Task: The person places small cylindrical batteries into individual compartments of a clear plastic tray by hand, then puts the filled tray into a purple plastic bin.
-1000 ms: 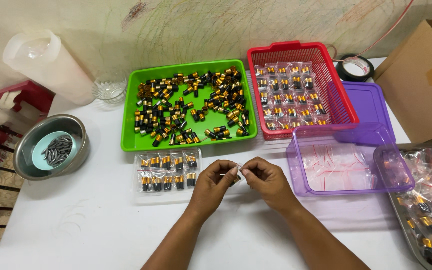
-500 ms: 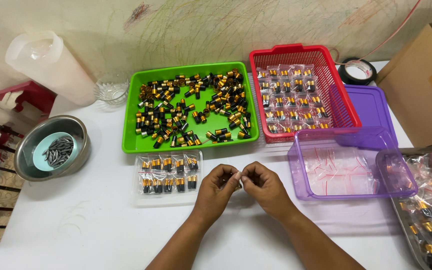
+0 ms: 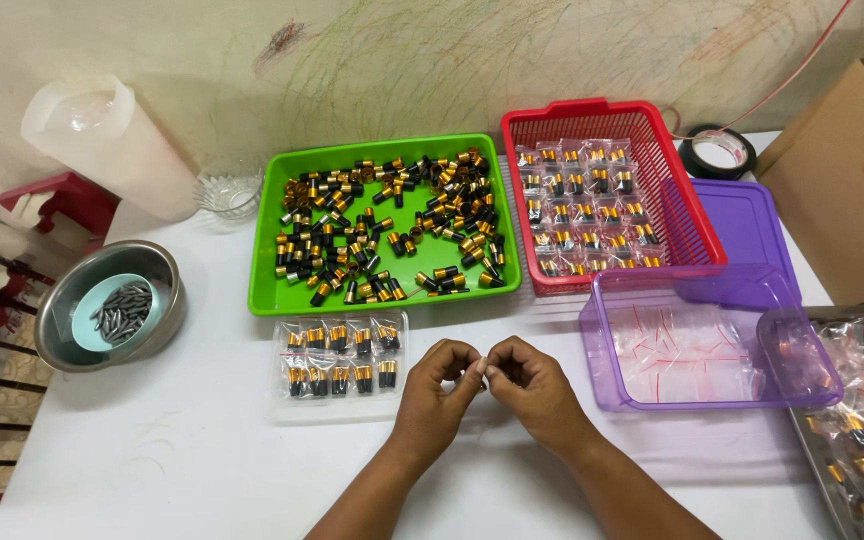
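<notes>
The left hand (image 3: 439, 385) and the right hand (image 3: 532, 385) met over the white table (image 3: 152, 470). Their fingertips (image 3: 480, 368) pinched together on one tiny thing. It was mostly hidden, so I could not tell for sure what it was. It looked like a small clear bag, like the ones in the purple tub (image 3: 692, 340) to the right of the fingers.

A bag like that was probably very light, thin and floppy. It was likely a bit slippery too. The best place to hold it seemed to be the top edge, with just the tips of the fingers.

Just left of the fingers lay a clear flat pack (image 3: 340, 362) with little black and gold caps in rows. Past the fingers, farther up the table, sat a green tray (image 3: 272, 290) full of loose caps. Beside it stood a red basket (image 3: 687, 215) of filled little bags. Far left of the fingers was a metal bowl (image 3: 157, 275) with small grey pieces. A brown box (image 3: 842, 190) stood far right.

Nothing lay between the hands and the tub or the flat pack.
</notes>
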